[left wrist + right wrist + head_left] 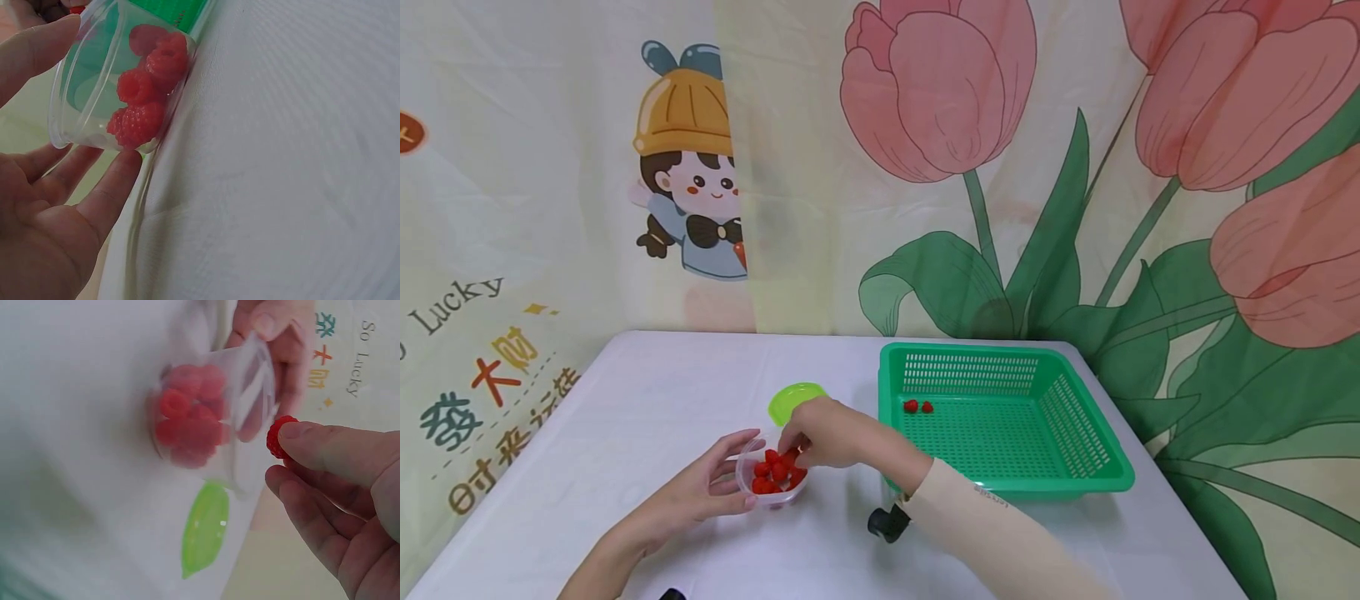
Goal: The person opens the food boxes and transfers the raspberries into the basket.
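Note:
A clear plastic cup (pixel 94 119) with several raspberries (pixel 772 473) in it stands on the white-covered table, held at its side by my left hand (pixel 718 479). In the left wrist view the thumb lies along one side of the cup and the fingers along the other. My right hand (pixel 827 429) is over the cup's right edge. Between its thumb and fingers it pinches one raspberry (pixel 275 439), just outside the cup's mouth in the right wrist view. In the head view that raspberry is mostly hidden by the fingers.
A green plastic basket (pixel 1000 485) stands on the right of the table, with two raspberries (pixel 917 407) at its back left. Behind the cup lies a lime-green lid (pixel 790 402). The right forearm crosses in front of the basket's near left corner. A printed cloth hangs behind the table.

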`<state>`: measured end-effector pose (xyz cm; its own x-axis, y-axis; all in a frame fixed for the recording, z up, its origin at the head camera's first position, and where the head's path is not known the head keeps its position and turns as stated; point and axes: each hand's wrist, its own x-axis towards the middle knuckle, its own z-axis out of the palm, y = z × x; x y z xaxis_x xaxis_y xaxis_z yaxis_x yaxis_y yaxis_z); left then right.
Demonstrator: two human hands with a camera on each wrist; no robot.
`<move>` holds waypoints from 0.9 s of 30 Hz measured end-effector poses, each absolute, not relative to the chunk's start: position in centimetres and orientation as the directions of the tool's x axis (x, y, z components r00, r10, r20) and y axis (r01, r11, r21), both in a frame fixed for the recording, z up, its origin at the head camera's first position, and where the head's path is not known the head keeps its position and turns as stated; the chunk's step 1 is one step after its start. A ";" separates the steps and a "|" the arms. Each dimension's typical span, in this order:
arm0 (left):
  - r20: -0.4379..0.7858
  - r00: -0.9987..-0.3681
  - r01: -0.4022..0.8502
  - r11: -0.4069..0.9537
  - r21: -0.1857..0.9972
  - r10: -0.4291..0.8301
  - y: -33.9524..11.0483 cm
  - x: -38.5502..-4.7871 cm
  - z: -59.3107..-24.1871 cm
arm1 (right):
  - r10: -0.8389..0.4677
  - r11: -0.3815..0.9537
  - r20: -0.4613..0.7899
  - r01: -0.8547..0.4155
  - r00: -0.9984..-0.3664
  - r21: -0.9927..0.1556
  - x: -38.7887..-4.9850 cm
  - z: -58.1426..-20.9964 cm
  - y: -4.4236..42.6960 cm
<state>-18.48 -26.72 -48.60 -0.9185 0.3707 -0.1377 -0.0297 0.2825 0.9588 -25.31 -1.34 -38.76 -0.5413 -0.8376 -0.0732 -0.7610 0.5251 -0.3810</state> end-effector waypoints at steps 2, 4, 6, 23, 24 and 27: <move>-0.142 -0.920 -0.032 0.292 0.956 0.365 -26.7 -18.6 -48.6 | -0.843 0.514 -0.061 -0.766 -0.535 -0.387 -25.4 -37.9 -0.6; -0.137 -0.920 -0.025 0.293 0.956 0.367 -26.7 -18.6 -48.7 | -0.842 0.513 -0.056 -0.765 -0.536 -0.391 -25.5 -37.1 0.3; -0.130 -0.921 -0.017 0.295 0.955 0.367 -26.7 -18.6 -48.7 | -0.843 0.508 -0.048 -0.763 -0.537 -0.399 -25.7 -36.3 1.3; -0.104 -0.919 0.002 0.270 0.963 0.380 -26.7 -18.4 -48.7 | -0.753 0.551 0.070 -0.685 -0.654 -0.477 -31.5 -32.7 11.9; -0.105 -0.919 0.002 0.270 0.963 0.380 -26.7 -18.4 -48.7 | -0.743 0.558 0.078 -0.679 -0.665 -0.477 -32.0 -32.8 12.6; -0.105 -0.918 0.003 0.272 0.962 0.381 -26.7 -18.4 -48.7 | -0.702 0.594 0.079 -0.643 -0.708 -0.485 -33.4 -33.6 14.5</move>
<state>-18.40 -26.71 -48.71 -0.9184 0.3813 -0.1055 0.0025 0.2721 0.9623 -33.39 14.50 -33.56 -0.7080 -0.7017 0.0793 -0.6426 0.5936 -0.4845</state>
